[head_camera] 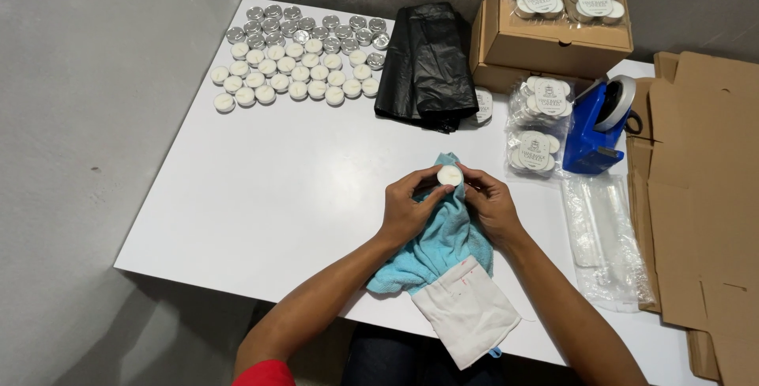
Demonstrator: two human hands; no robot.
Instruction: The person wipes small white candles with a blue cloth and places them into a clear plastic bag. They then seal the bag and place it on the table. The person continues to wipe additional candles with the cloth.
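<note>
Far up and to the left of the left hand (409,210), rows of tealights (296,60) are sitting on the white table (261,188), the back rows showing bare metal cups and the nearer rows showing white wax. The left hand is closing its fingers around one small round candle (450,175), with a fold of the light blue cloth (439,236) pressed between its palm and the candle's side. The right hand (490,204) is pinching the same candle from the other side with its fingertips, so both hands are gripping it just above the table, between them and a little above their knuckles. The cloth is hanging down under both hands and lying toward the near table edge, where a white cloth bag (466,311) is resting on it.

Judging by this, the step in hand is wiping the candle's cup clean. The next move is likely calling for turning the candle inside the cloth while keeping a light, even grip so the wax stays unmarked.

The candle is a short disc with its flat wax face pointing up at the camera and its short axis running upright; no long axis can be told.

Beyond the right hand, a black plastic bag (427,62), cardboard boxes (553,38), packed candle sets (538,125) and a blue tape dispenser (597,129) are standing
</note>
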